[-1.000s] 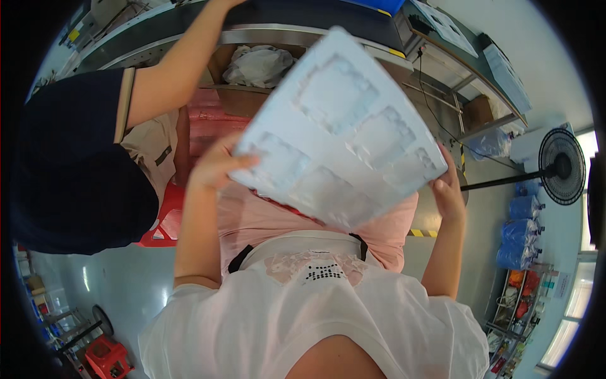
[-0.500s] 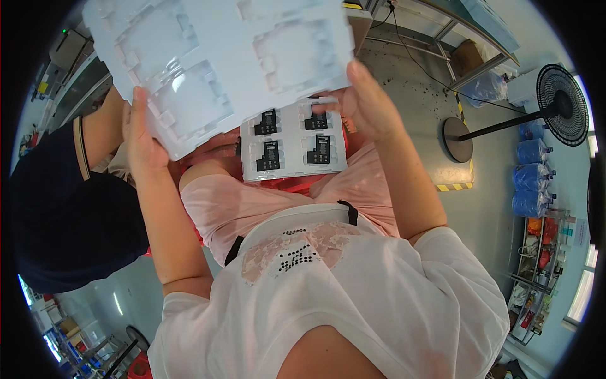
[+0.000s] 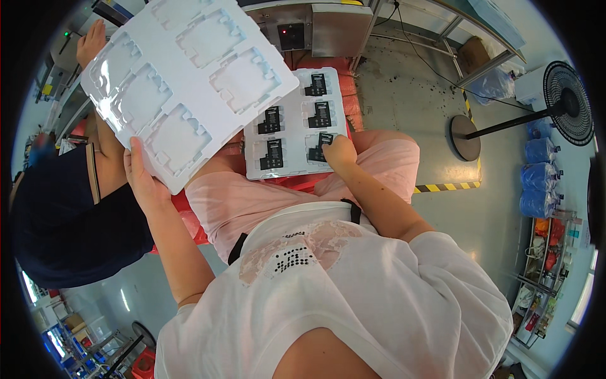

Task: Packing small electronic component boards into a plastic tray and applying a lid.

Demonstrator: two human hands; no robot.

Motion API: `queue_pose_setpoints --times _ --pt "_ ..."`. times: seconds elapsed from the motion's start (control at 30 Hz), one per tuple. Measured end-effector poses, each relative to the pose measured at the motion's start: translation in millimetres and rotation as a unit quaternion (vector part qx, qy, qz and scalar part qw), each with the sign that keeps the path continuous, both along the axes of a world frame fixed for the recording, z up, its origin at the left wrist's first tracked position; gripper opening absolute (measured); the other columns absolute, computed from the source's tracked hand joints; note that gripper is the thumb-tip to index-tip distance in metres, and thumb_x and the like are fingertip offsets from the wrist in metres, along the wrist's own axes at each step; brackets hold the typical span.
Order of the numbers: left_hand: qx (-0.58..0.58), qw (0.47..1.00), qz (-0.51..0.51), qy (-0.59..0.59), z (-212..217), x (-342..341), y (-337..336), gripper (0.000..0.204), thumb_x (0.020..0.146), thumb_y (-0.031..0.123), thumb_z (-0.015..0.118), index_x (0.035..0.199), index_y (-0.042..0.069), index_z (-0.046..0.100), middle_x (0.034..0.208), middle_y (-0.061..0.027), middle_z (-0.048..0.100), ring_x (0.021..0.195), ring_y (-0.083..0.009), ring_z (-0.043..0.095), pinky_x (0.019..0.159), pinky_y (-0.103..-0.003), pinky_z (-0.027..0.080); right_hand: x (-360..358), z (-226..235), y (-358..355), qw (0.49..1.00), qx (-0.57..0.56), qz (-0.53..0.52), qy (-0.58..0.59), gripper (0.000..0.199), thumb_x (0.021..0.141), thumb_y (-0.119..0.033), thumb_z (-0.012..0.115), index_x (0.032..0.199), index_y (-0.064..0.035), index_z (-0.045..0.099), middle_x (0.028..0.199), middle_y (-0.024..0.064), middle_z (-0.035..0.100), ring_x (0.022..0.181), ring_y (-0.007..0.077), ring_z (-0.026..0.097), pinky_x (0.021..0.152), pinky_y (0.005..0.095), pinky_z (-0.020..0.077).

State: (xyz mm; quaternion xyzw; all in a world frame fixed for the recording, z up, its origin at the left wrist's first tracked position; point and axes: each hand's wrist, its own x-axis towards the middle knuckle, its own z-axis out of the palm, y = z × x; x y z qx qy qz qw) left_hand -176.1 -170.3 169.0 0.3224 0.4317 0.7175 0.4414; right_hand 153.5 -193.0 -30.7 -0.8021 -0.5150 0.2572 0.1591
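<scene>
My left hand (image 3: 148,181) grips the lower left edge of a white plastic tray (image 3: 188,95), raised and tilted, its moulded pockets showing nothing in them. Over my lap rests a second white tray (image 3: 295,146), partly hidden behind the raised one. Flat black batteries (image 3: 320,114) with small white print sit in its pockets. My right hand (image 3: 341,153) is at this tray's near right pocket, fingers closed on a black battery (image 3: 324,138) that looks slightly tilted. The fingertips' far side is hidden.
A co-worker in dark clothes (image 3: 69,221) sits close on my left, a hand (image 3: 92,44) reaching forward. Ahead stands a metal machine box (image 3: 341,30). To the right are a floor fan (image 3: 562,101), blue water bottles (image 3: 538,177) and a shelf rack (image 3: 540,278).
My right hand has let go of the raised tray and moved down to a battery in the lap tray. The raised tray has turned and shifted left, uncovering more batteries.
</scene>
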Motion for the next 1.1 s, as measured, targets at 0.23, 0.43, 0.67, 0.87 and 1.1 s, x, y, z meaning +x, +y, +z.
queue_pose_setpoints --times 0.23,0.43,0.67,0.87,1.1 --pt "-0.027 0.999 0.002 0.03 -25 -10 -6 0.028 0.087 0.02 0.06 0.104 0.0 0.05 0.102 -0.0088 0.058 0.093 -0.0167 0.057 0.079 -0.029 0.048 -2 22 -10 0.999 -0.031 -0.023 0.0 0.028 0.073 -0.025 0.064 0.083 0.0013 0.064 0.088 0.0216 0.063 0.083 0.0362 0.062 0.071 0.0425 0.0504" --pt "-0.035 0.999 0.007 0.026 -30 -6 -10 0.024 0.086 0.02 0.061 0.1 0.002 0.052 0.1 -0.0073 0.059 0.092 -0.0154 0.057 0.078 -0.028 0.048 -21 31 -4 1.0 -0.018 -0.023 0.01 0.032 0.076 -0.029 0.061 0.081 0.0025 0.063 0.086 0.0213 0.063 0.081 0.0362 0.062 0.071 0.0432 0.0498" --pt "-0.03 1.0 0.006 0.007 -35 -8 -11 0.025 0.085 0.019 0.063 0.1 0.002 0.052 0.099 -0.0076 0.059 0.09 -0.0151 0.058 0.078 -0.028 0.048 -38 11 -10 0.99 0.044 -0.132 0.025 0.025 0.076 -0.021 0.06 0.079 0.0032 0.062 0.086 0.023 0.063 0.082 0.0374 0.061 0.073 0.0433 0.0491" --pt "-0.042 0.999 0.006 0.009 -35 -13 -10 0.025 0.085 0.019 0.063 0.099 0.001 0.052 0.099 -0.0077 0.059 0.09 -0.0152 0.057 0.078 -0.028 0.047 -27 6 -1 0.992 0.013 -0.1 0.07 0.028 0.077 -0.024 0.061 0.08 0.0045 0.062 0.086 0.0246 0.062 0.082 0.0377 0.061 0.075 0.0434 0.0483" --pt "-0.041 0.999 0.01 0.004 -41 -10 -7 0.025 0.085 0.019 0.062 0.1 0.001 0.052 0.099 -0.0079 0.059 0.09 -0.015 0.057 0.078 -0.027 0.047 -45 31 -6 1.0 -0.011 -0.016 0.012 0.038 0.072 -0.031 0.068 0.081 0.0049 0.062 0.085 0.0231 0.063 0.082 0.036 0.062 0.074 0.0419 0.049"
